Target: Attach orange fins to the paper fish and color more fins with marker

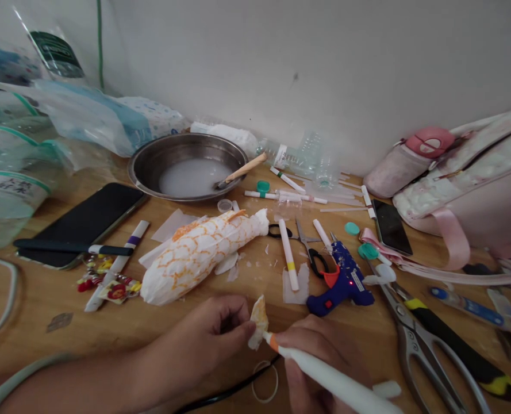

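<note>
My left hand pinches a small white and orange paper piece near the table's front edge. My right hand grips a white marker with an orange tip, and the tip touches the paper piece. Behind them lies a white paper fish with orange scale lines on the wooden table.
A steel bowl with cloudy liquid and a brush stands at the back. A black phone, a blue glue gun, scissors, large shears, several markers, plastic bags on the left and a pink bag on the right surround the work spot.
</note>
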